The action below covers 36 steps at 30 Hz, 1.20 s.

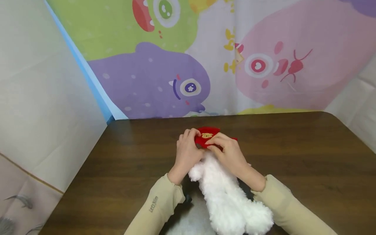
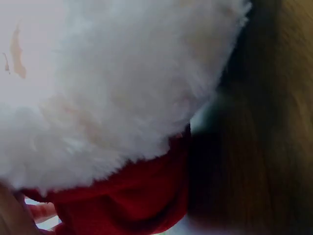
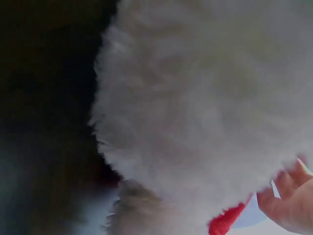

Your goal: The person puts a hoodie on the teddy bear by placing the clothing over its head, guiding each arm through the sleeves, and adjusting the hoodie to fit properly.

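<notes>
A fluffy white plush toy (image 1: 226, 199) lies lengthwise on the table, its legs toward the near edge. At its far end is a red cloth piece (image 1: 213, 130) with a tan bear-face patch (image 1: 207, 135). My left hand (image 1: 188, 150) grips the cloth's left side with curled fingers. From the right, my right hand (image 1: 230, 151) pinches its near edge between thumb and fingers. The left wrist view shows the red cloth (image 2: 122, 196) wrapped against white fur (image 2: 122, 88). Fur (image 3: 195, 98) fills most of the right wrist view. My hands hide the toy's head end.
The dark brown wooden table (image 1: 132, 156) extends to both sides. Behind it hangs a cartoon-printed curtain (image 1: 223, 85), and a pale wall sheet (image 1: 44, 81) stands at the left. A small black thing (image 1: 188, 198) shows beside the left sleeve.
</notes>
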{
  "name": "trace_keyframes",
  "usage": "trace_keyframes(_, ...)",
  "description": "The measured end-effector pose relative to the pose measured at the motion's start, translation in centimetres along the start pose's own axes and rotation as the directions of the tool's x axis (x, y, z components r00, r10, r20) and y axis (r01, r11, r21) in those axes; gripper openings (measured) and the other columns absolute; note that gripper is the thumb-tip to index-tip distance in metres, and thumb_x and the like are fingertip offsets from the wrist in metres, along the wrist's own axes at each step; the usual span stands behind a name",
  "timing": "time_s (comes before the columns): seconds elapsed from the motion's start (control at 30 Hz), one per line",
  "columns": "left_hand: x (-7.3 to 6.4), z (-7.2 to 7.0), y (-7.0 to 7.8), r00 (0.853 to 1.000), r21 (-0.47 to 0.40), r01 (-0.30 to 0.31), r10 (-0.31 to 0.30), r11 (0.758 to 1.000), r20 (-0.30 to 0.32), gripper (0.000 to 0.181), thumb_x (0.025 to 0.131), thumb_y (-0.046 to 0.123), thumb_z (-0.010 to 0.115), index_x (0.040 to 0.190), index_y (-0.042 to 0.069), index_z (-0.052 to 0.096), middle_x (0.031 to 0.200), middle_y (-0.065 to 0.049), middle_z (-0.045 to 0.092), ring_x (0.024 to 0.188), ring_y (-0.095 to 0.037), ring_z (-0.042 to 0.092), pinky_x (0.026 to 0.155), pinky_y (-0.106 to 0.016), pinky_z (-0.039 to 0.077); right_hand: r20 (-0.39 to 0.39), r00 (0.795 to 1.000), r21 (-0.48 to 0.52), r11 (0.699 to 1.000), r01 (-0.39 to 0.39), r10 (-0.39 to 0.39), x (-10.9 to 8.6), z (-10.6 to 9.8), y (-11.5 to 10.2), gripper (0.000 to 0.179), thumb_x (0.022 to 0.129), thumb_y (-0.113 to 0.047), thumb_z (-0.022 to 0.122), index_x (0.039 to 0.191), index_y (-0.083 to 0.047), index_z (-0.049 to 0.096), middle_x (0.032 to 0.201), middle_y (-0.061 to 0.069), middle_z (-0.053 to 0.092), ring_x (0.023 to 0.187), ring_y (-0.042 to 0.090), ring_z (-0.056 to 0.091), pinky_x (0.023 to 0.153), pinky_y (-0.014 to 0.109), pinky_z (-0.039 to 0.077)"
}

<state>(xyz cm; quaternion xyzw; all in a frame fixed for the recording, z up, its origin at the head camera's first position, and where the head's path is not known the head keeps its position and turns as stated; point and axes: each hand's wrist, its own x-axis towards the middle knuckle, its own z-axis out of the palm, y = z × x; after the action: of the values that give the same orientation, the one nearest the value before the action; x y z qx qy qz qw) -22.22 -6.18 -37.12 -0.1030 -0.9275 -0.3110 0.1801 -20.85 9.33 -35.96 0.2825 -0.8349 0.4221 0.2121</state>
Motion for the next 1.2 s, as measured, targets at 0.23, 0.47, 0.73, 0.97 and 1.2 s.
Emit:
trace_keyframes(0.23, 0.1, 0.1, 0.0, 0.999, -0.02, -0.031, 0.03, 0.999, -0.038, 0.034, 0.063, 0.012, 0.074, 0.086, 0.013, 0.049, 0.094, -0.003, 0.053, 0.083, -0.023, 0.047, 0.076, -0.036, 0.04, 0.123, 0.992, -0.011, 1.0, 0.026, -0.024, -0.7, -1.1, -0.4, 0.012, 0.078, -0.009, 0.069, 0.09, -0.011, 0.07, 0.09, -0.001, 0.067, 0.081, 0.012, 0.061, 0.074, 0.031, 0.052)
trace_keyframes(0.47, 0.0, -0.1, 0.0, 0.997, -0.038, -0.069, 0.071, 0.997, 0.038, 0.029, 0.064, 0.01, 0.073, 0.077, 0.014, 0.048, 0.096, -0.003, 0.052, 0.083, -0.022, 0.047, 0.071, -0.033, 0.041, 0.325, 0.946, 0.037, 0.999, -0.023, 0.01, -1.2, -1.9, 0.2, 0.008, 0.08, -0.013, 0.067, 0.089, -0.014, 0.066, 0.086, -0.006, 0.065, 0.074, 0.008, 0.055, 0.068, 0.023, 0.05)
trace_keyframes(0.73, 0.9, -2.1, -2.2, 0.878, -0.385, -0.134, 0.289, 0.913, 0.381, 0.025, 0.075, 0.011, 0.07, 0.091, 0.01, 0.05, 0.115, -0.006, 0.045, 0.109, -0.022, 0.042, 0.091, -0.037, 0.042, 0.361, 0.925, 0.07, 0.986, -0.151, 0.116, -1.5, -2.5, 1.3, 0.01, 0.081, -0.02, 0.068, 0.089, -0.015, 0.065, 0.078, -0.005, 0.061, 0.069, 0.009, 0.054, 0.062, 0.023, 0.048)
trace_keyframes(0.97, 1.1, -2.5, -3.3, 0.889, -0.611, 0.163, 0.153, 0.774, 0.431, 0.021, 0.09, 0.021, 0.056, 0.106, 0.007, 0.055, 0.122, -0.007, 0.051, 0.107, -0.022, 0.049, 0.087, -0.033, 0.047, 0.196, 0.964, 0.068, 0.979, -0.195, 0.178, -1.0, -3.7, 2.7, 0.018, 0.081, -0.024, 0.068, 0.096, -0.015, 0.063, 0.078, -0.001, 0.057, 0.068, 0.016, 0.053, 0.06, 0.028, 0.048)
trace_keyframes(1.2, 1.1, -0.4, -3.1, 0.934, -0.398, 0.178, -0.027, 0.9, 0.357, 0.045, 0.083, 0.028, 0.064, 0.121, 0.011, 0.046, 0.12, -0.009, 0.046, 0.109, -0.022, 0.046, 0.089, -0.034, 0.046, 0.298, 0.942, 0.02, 0.986, -0.167, 0.154, -1.0, -4.0, 5.4, 0.064, 0.077, -0.026, 0.072, 0.131, -0.011, 0.041, 0.122, 0.007, 0.045, 0.107, 0.025, 0.05, 0.086, 0.041, 0.048)
